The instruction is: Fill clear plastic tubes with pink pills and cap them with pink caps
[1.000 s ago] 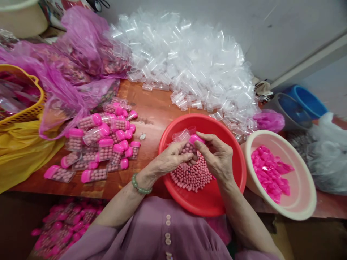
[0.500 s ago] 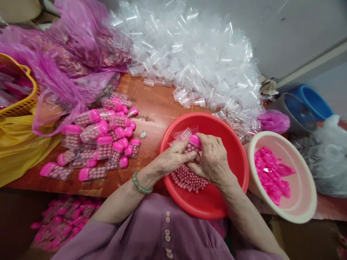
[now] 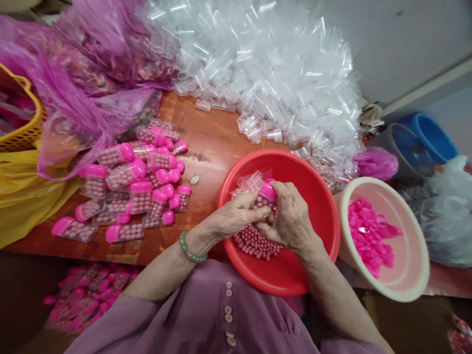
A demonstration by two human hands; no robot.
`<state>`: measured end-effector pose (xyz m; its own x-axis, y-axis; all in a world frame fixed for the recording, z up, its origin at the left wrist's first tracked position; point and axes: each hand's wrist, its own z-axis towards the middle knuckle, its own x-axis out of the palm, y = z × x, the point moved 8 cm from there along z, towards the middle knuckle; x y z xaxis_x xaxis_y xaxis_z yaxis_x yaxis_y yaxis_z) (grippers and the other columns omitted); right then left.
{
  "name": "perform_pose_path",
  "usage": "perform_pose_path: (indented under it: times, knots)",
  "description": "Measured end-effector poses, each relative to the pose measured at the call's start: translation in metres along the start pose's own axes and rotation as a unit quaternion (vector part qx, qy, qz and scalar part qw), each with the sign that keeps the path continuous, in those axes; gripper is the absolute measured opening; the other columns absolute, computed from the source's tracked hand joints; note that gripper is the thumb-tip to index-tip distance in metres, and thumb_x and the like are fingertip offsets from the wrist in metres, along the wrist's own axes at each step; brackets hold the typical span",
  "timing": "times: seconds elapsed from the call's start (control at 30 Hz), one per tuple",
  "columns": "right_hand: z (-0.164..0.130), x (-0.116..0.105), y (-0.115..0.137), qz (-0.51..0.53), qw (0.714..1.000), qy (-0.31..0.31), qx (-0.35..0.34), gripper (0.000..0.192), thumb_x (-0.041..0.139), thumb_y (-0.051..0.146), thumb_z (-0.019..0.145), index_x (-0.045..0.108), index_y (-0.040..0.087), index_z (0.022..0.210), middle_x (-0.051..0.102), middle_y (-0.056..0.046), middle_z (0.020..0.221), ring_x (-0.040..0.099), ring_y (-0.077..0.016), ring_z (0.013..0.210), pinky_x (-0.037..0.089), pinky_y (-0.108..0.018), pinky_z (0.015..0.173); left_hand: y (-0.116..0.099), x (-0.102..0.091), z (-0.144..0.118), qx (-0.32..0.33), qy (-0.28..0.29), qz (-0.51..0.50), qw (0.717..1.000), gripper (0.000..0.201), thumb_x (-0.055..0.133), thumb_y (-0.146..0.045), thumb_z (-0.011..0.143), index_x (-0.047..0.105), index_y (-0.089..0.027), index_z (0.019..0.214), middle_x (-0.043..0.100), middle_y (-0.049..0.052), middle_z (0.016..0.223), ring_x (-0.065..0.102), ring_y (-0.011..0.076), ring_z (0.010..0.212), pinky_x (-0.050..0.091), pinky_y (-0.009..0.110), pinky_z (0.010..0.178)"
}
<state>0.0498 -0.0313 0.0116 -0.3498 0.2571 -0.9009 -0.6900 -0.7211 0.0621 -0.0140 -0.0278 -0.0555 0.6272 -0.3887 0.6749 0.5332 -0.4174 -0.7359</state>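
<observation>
Over the red basin (image 3: 320, 206), both hands grip one small clear bottle (image 3: 261, 200) filled with pink beads and topped by a pink cap (image 3: 268, 193). My left hand (image 3: 236, 215) is closed round the bottle's body. Fingers of my right hand (image 3: 289, 214) press at the cap from the other side; its fingertips are partly hidden. Loose pink beads (image 3: 254, 243) lie in the basin beneath the hands. A few empty clear bottles (image 3: 254, 181) rest inside it at the back left.
Capped bead bottles (image 3: 140, 196) are piled on the table (image 3: 206, 142) at left, with more (image 3: 88, 297) below the edge. Empty clear bottles (image 3: 258, 73) heap at the back. A cream bucket (image 3: 416, 246) of pink caps (image 3: 370, 236) stands at right. Purple bags (image 3: 88, 103) and a yellow basket (image 3: 33, 130) are far left.
Both hands remain on the same capped bottle over the basin, with only a slight shift of the fingers. The whole view has shifted a little.
</observation>
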Motion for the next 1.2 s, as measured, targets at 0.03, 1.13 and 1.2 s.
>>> perform_pose_path:
  times: [0.03, 1.13, 1.2]
  knots:
    - [0.000, 0.000, 0.000, 0.001, 1.000, 0.004, 0.002, 0.071, 0.056, 0.035, 0.078, 0.029, 0.015, 0.141, 0.057, -0.016, 0.105, 0.056, -0.0295, 0.089, 0.052, -0.046, 0.074, 0.000, 0.000, 0.001, 0.002, -0.001, 0.003, 1.000, 0.038, 0.077, -0.047, 0.076, 0.062, -0.013, 0.081, 0.061, 0.004, 0.080, 0.056, 0.0131, 0.076, 0.047, 0.026, 0.073]
    - [-0.008, -0.009, -0.034, 0.314, 0.928, -0.002, 0.202, 0.026, 0.064, 0.016, 0.089, 0.071, 0.024, 0.112, 0.073, -0.003, 0.096, 0.069, -0.0164, 0.085, 0.056, -0.034, 0.081, -0.001, 0.003, 0.002, -0.002, 0.010, 0.191, 0.981, 0.012, 0.056, -0.028, 0.088, 0.057, -0.017, 0.094, 0.055, 0.002, 0.084, 0.052, 0.0173, 0.082, 0.045, 0.034, 0.081]
    - [-0.007, -0.011, -0.033, 0.308, 0.931, 0.005, 0.198, 0.025, 0.065, 0.016, 0.088, 0.072, 0.024, 0.111, 0.073, -0.003, 0.094, 0.069, -0.0157, 0.083, 0.056, -0.033, 0.078, -0.003, 0.004, 0.002, 0.005, 0.017, 0.204, 0.979, 0.012, 0.056, -0.027, 0.088, 0.058, -0.017, 0.095, 0.057, 0.003, 0.084, 0.055, 0.0201, 0.089, 0.046, 0.036, 0.085]
